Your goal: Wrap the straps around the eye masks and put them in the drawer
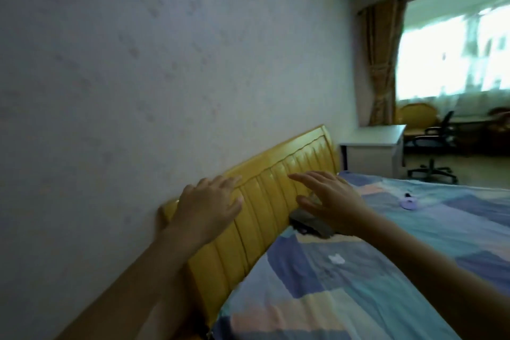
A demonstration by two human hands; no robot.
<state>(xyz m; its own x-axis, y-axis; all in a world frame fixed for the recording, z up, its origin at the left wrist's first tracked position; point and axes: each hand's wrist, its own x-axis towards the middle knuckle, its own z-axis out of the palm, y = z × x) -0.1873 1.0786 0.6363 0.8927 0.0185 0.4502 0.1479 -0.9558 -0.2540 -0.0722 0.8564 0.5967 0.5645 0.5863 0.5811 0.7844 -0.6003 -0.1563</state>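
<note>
The left hand (209,201) lies flat on the headboard (265,201), fingers straight; the right hand (331,201) hovers spread and holding nothing over a dark mask (309,225) on the quilt (358,284) — a purple mask (410,203) (small, blurred) lies well apart.

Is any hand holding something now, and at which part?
Nothing is held. The left hand and the right hand are both open, the right one above a dark eye mask by the headboard.
</note>
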